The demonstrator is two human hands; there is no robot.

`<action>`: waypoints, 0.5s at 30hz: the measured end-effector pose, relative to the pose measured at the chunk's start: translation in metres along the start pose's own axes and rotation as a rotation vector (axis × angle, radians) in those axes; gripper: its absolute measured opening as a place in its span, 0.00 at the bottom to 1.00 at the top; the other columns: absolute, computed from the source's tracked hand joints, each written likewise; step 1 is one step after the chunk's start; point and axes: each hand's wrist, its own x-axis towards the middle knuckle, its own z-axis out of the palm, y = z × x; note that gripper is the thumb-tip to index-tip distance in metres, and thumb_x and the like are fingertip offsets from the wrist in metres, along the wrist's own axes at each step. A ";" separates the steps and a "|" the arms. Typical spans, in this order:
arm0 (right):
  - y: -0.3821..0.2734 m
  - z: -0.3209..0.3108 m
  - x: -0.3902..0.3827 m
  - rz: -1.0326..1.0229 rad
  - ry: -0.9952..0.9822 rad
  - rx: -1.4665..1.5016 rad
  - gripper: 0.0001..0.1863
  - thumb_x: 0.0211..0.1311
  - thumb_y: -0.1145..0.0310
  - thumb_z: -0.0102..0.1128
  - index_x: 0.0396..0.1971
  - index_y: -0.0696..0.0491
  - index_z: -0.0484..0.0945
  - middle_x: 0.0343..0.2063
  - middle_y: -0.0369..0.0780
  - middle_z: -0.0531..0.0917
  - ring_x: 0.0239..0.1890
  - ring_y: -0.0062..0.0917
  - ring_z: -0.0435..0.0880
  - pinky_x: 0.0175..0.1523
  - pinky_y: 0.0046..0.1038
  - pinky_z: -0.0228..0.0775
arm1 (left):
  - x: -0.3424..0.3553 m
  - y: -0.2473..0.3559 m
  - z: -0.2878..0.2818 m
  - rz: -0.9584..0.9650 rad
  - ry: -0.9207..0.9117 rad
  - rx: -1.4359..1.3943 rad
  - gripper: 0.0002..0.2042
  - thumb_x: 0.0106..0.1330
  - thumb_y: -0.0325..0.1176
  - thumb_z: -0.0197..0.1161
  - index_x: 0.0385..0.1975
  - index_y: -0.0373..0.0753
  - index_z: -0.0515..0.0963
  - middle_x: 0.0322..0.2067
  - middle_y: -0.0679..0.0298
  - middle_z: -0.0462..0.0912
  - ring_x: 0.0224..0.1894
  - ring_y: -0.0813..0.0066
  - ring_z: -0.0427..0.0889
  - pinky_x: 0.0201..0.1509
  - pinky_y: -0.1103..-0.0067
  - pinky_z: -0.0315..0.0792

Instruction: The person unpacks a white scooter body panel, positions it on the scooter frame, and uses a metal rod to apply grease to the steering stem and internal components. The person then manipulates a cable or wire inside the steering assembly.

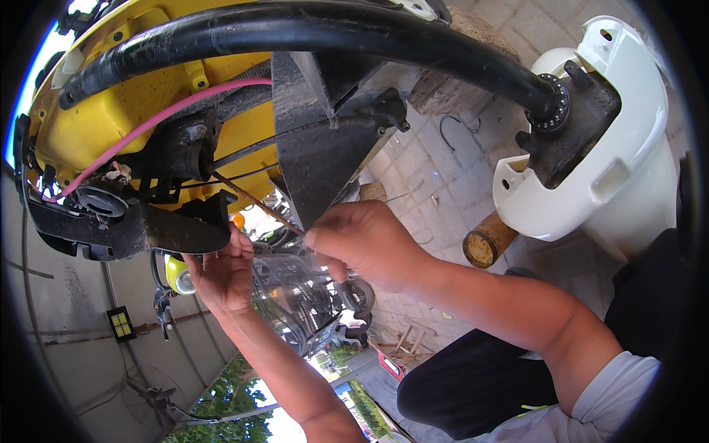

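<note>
While the right hand (369,242) pinches the lower end of a thin brown rod (262,207) between thumb and bent fingers, the rod slants up and leftward, its far end right by a dark socket (196,153), though whether it goes in, I can't tell! Just to the left, the left hand (227,275) is raised palm-side to us, fingers bent up at the lower edge of a black bracket (181,230); whether they clasp it or merely brush it is hidden. Above the rod runs a black cable (295,135), passing before a dark panel (309,173), and over on the left a pink tube (159,117) curves across the yellow shell (88,129). Arching over it all, a thick black pipe (317,31) sweeps right, down to a ring bearing (550,96) by the white cover (628,166)! Below that cover, a round log (491,240) lies on the paved floor (421,166); beyond the hands, a clear plastic sheet (292,292) catches the light.
</note>
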 end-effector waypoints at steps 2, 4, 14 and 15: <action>0.003 0.004 0.001 -0.026 -0.019 -0.043 0.07 0.62 0.71 0.62 0.30 0.61 0.79 0.21 0.37 0.80 0.18 0.17 0.76 0.24 0.19 0.68 | 0.000 0.000 0.001 0.001 0.001 0.004 0.26 0.67 0.51 0.59 0.53 0.33 0.70 0.49 0.49 0.79 0.53 0.52 0.78 0.58 0.60 0.69; -0.001 0.007 -0.002 -0.043 -0.014 -0.137 0.07 0.62 0.71 0.62 0.31 0.61 0.79 0.22 0.36 0.81 0.19 0.15 0.76 0.25 0.19 0.68 | 0.000 0.000 0.003 0.004 0.011 0.009 0.26 0.67 0.51 0.59 0.53 0.33 0.70 0.49 0.49 0.79 0.52 0.52 0.78 0.58 0.60 0.69; 0.011 -0.001 0.001 -0.263 0.109 -0.340 0.07 0.61 0.72 0.61 0.30 0.62 0.79 0.19 0.36 0.80 0.22 0.14 0.75 0.29 0.22 0.67 | -0.002 -0.004 0.009 0.034 0.028 0.030 0.27 0.68 0.51 0.59 0.53 0.32 0.70 0.47 0.49 0.81 0.47 0.50 0.83 0.56 0.61 0.72; 0.012 -0.002 0.001 -0.280 0.109 -0.344 0.06 0.60 0.73 0.61 0.30 0.62 0.79 0.19 0.36 0.80 0.22 0.14 0.75 0.29 0.23 0.67 | -0.002 -0.004 0.010 0.032 0.023 0.031 0.27 0.68 0.51 0.59 0.53 0.32 0.70 0.47 0.49 0.81 0.47 0.50 0.83 0.56 0.61 0.72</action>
